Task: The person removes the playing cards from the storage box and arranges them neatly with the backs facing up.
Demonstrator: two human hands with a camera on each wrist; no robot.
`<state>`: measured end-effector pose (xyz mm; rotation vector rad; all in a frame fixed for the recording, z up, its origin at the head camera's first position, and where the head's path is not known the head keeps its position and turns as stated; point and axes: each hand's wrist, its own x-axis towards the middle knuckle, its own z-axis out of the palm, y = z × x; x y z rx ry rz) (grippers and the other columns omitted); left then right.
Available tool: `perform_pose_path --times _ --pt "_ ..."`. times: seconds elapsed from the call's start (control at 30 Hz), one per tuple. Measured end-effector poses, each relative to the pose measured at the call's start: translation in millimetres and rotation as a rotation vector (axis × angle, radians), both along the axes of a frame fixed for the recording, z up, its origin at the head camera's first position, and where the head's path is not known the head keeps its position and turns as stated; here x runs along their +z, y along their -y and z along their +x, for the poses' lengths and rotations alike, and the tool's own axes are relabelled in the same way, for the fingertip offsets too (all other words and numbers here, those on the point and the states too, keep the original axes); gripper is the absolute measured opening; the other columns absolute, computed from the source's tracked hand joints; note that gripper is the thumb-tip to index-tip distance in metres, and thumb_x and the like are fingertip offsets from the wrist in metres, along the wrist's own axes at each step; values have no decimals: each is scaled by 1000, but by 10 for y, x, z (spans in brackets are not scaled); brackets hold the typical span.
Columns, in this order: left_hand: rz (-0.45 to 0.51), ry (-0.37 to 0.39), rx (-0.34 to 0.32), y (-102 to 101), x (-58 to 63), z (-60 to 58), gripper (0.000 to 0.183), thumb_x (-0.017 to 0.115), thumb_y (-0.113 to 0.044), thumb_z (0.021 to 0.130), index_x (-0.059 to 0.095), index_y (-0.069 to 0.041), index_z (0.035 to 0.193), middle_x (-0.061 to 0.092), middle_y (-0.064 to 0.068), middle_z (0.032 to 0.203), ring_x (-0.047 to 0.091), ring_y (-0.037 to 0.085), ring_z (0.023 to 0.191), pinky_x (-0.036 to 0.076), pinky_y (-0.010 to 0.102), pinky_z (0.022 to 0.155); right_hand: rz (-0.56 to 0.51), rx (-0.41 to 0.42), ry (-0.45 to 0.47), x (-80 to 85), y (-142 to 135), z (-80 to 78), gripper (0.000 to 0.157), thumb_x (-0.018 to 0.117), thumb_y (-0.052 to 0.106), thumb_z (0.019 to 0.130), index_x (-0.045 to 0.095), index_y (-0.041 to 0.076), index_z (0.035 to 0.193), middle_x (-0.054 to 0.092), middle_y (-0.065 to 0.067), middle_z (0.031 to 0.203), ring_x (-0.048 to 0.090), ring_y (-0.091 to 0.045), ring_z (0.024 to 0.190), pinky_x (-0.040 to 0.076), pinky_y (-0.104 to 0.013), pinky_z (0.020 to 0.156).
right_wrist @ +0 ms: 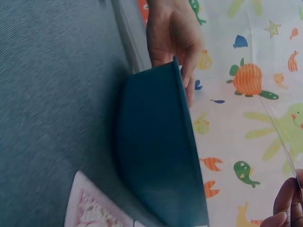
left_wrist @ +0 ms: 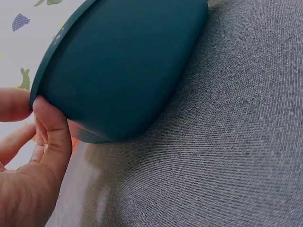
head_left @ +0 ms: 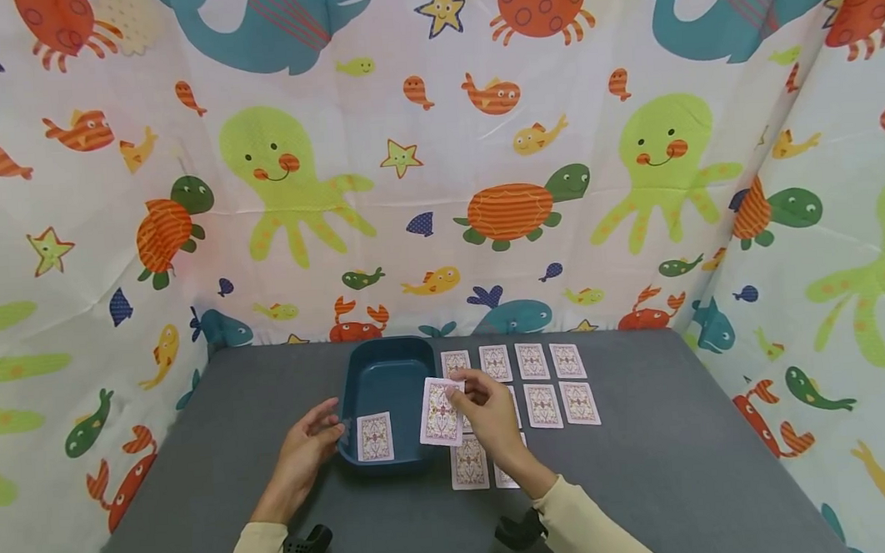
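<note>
A playing card (head_left: 438, 414), patterned back showing, is pinched between the thumb and fingers of my right hand (head_left: 497, 417). It hangs beside the right rim of a dark teal plastic bin (head_left: 388, 378). My left hand (head_left: 302, 458) holds the bin's left rim; in the left wrist view its thumb (left_wrist: 51, 116) lies on the outer wall, with a finger over the rim. Inside the bin lies another card (head_left: 374, 437), back up. The right wrist view catches the held card only edge-on, at the lower right.
Several face-down cards, among them one at the far right (head_left: 568, 361) and one in the near row (head_left: 470, 464), lie in rows right of the bin; my right hand hides some. A grey cloth (head_left: 649, 483) covers the table. A sea-animal curtain (head_left: 442, 268) rises behind.
</note>
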<state>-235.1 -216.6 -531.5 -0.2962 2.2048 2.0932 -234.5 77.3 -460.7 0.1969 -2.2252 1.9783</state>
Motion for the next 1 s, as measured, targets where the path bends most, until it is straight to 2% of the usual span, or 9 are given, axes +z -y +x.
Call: perform_pose_path --times 0.07,0.23,0.43,0.7,0.87,1.0 --pt "9 2 2 -7 4 -4 52 58 -9 96 45 -20 146 49 13 126 55 18 102 48 29 82 -4 -15 8 -110 -59 -35 24 73 10 87 70 5 110 66 -15 87 58 -10 70 46 -21 63" --pt "9 8 0 -35 10 -30 52 58 -8 95 47 -19 145 49 13 125 55 19 100 49 29 80 7 -41 17 -214 -208 -15 21 75 14 86 71 10 107 64 -7 84 58 -10 70 46 -21 62" --pt "18 -18 -15 -47 26 -43 55 60 -5 92 46 -16 144 49 17 128 57 18 96 51 29 78 16 -58 29 -256 -380 17 23 74 17 87 70 11 108 61 -5 83 58 -10 69 45 -23 60" --pt "-20 -19 -26 -36 39 -56 63 62 -3 87 44 -16 146 47 18 137 57 21 98 50 31 78 55 -77 45 -336 -572 44 23 73 16 88 69 9 109 58 -5 84 54 -8 66 43 -23 58" --pt "-23 -9 -26 -17 52 -48 61 61 -1 88 45 -14 145 46 16 138 56 21 97 50 31 76 37 -24 55 -337 -620 51 24 72 15 88 68 6 111 59 -9 83 56 -9 67 48 -25 62" --pt "-13 -6 -34 -2 60 -30 59 60 -1 90 45 -12 145 44 16 139 55 19 95 49 31 74 49 -18 45 -332 -645 55 24 73 15 88 68 7 110 60 -10 83 59 -10 66 51 -28 62"
